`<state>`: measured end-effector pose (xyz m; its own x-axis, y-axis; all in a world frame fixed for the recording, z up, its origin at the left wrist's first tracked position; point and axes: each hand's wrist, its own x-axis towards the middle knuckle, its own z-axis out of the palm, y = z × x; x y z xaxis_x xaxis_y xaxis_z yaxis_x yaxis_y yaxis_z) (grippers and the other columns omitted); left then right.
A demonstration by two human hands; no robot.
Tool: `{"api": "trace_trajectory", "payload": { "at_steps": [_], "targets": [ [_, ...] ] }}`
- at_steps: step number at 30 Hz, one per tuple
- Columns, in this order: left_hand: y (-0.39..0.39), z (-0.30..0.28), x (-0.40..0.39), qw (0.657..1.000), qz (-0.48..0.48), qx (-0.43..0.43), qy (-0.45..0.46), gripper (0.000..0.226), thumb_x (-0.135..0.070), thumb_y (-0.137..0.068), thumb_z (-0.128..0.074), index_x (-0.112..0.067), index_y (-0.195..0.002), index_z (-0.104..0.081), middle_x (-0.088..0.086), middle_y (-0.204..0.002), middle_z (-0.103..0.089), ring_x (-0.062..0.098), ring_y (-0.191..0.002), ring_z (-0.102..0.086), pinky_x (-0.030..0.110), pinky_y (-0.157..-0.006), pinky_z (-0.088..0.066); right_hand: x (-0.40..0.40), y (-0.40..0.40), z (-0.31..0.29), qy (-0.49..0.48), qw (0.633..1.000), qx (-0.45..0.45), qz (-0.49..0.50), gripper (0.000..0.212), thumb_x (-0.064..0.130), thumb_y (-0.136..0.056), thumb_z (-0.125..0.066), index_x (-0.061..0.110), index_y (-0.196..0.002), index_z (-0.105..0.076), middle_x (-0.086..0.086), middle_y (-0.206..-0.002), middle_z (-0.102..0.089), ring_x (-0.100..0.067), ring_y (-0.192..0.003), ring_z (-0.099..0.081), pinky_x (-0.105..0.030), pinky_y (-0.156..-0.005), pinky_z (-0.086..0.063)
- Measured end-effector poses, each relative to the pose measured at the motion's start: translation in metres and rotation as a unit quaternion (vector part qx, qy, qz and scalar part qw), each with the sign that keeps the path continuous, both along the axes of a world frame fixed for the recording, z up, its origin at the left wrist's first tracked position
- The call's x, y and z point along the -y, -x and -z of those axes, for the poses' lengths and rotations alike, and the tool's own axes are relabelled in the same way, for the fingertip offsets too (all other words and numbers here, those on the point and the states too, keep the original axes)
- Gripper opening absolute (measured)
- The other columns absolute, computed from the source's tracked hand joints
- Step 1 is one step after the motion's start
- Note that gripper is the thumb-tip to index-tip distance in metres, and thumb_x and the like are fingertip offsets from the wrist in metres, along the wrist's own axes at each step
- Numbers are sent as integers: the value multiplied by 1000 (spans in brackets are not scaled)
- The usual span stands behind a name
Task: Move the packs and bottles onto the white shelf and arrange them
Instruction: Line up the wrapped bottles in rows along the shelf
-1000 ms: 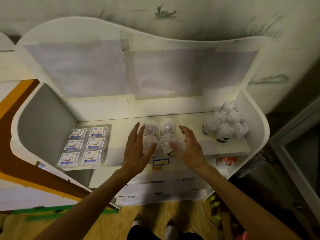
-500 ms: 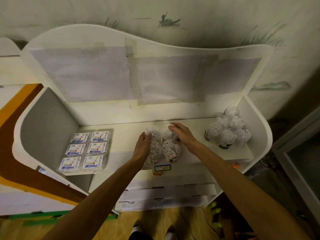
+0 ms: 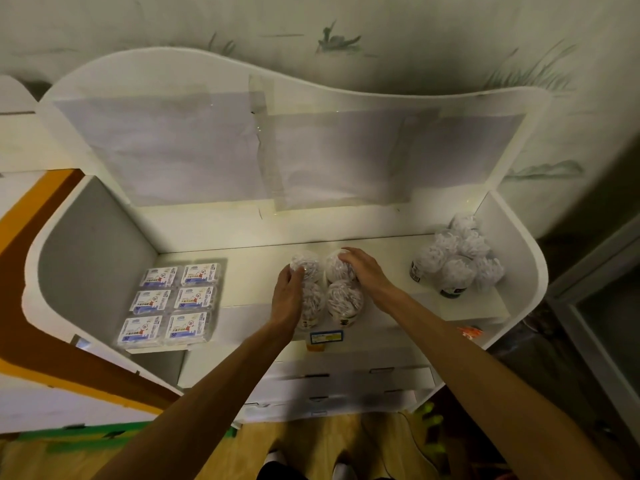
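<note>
Centrally on the white shelf with curved side walls stand four clear plastic bottles filled with white swab-like contents, set in a tight two-by-two block at the front edge of the board. Both hands are on the far pair: the left hand has its fingers curled over the top and side of the far left bottle, its palm lying against the near left one, and the right hand cups the top of the far right bottle with fingers bent round it. To the left, well apart from the block, six flat clear packs with blue-and-white labels lie in a neat grid of two columns and three rows. At the right end of the same board a second cluster of like bottles stands bunched near the side wall. Pale paper sheets are taped to the back panel.
</note>
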<state>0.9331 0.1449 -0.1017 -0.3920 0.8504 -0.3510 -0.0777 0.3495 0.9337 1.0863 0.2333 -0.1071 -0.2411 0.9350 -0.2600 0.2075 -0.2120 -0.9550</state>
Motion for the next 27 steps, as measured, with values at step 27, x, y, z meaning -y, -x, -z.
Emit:
{"api": "trace_trajectory", "payload": {
  "at_steps": [27],
  "targets": [
    [-86,-69,-65,843,226,-406,-272,38,-30,-94,-62,-22,-130,-54,-3,-137,-53,14,-118,-55,35,-93,-52,20,-189,-41,-348,874,296,167,34,19,-93,-61,20,-127,-60,3,-125,-63,-15,-101,-60,-31,-87,-52]
  ]
}}
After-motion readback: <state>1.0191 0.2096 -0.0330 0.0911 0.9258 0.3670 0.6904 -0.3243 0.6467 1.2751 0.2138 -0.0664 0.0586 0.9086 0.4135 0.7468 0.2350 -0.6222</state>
